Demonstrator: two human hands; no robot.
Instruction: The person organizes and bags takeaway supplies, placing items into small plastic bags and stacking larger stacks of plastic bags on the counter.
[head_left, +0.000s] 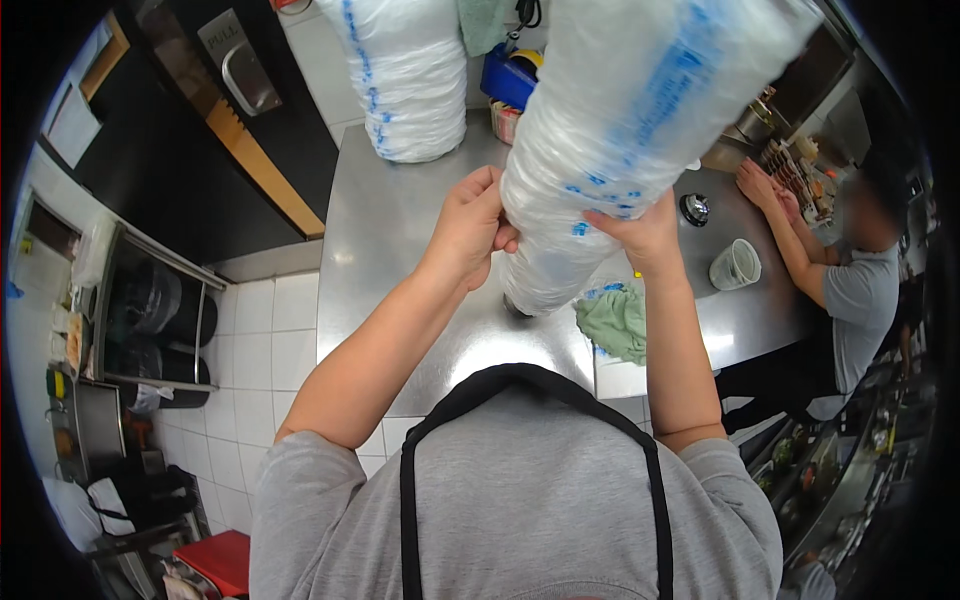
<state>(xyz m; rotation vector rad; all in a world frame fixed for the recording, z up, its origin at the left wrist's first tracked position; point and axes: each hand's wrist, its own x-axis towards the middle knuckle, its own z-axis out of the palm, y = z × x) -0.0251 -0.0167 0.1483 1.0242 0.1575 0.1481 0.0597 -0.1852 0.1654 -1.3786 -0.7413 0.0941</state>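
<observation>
A tall, roll-shaped bundle of crinkled clear plastic (600, 127) with blue printing leans up and away in front of me. Its narrow lower end is at the stainless steel table (382, 300), where part of a dark round object (514, 307) shows beneath it. My left hand (472, 225) pinches the plastic on the bundle's left side, fingers curled. On the right side my right hand (646, 229) holds the bundle, its thumb lying across the front. A second, similar bundle (412, 97) stands at the back left of the table. What the plastic contains cannot be made out.
Right of the bundle are a crumpled green cloth (615, 322), a clear plastic tub (736, 265) and a metal call bell (695, 209). A blue container (511, 75) sits behind. A co-worker (862, 277) stands at the right. A black door (187, 127) is at the left.
</observation>
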